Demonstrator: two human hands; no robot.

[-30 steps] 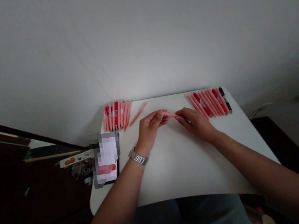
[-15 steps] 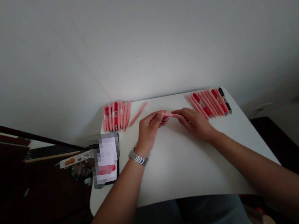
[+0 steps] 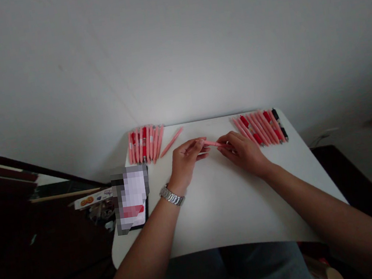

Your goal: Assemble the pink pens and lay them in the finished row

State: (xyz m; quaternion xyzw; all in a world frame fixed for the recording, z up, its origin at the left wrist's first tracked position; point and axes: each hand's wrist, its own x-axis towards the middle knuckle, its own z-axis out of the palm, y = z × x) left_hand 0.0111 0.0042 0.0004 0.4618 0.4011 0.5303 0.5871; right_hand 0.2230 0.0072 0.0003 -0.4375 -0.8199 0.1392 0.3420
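A slim pink pen (image 3: 211, 143) spans the gap between my two hands, held above the white table. My left hand (image 3: 188, 155) pinches its left end between thumb and fingers. The other end is in the closed fingers of my right hand (image 3: 241, 153), which hide the tip. A single pink pen (image 3: 171, 142) lies slanted on the table, beyond my left hand. To its left is a row of pink and red pens (image 3: 145, 145). Past my right hand lies another row of pink and red pens (image 3: 262, 128), with a black pen (image 3: 280, 125) at its right end.
The white table (image 3: 237, 215) stands against a grey wall (image 3: 174, 49). A tablet or phone (image 3: 137, 198), its screen blurred out, rests at the table's left edge. Left of the table, a printed strip (image 3: 93, 200) and assorted clutter sit lower down.
My right hand has shifted slightly to the right along the pen, and a little more of the pen shows between the hands. My left hand has barely moved.
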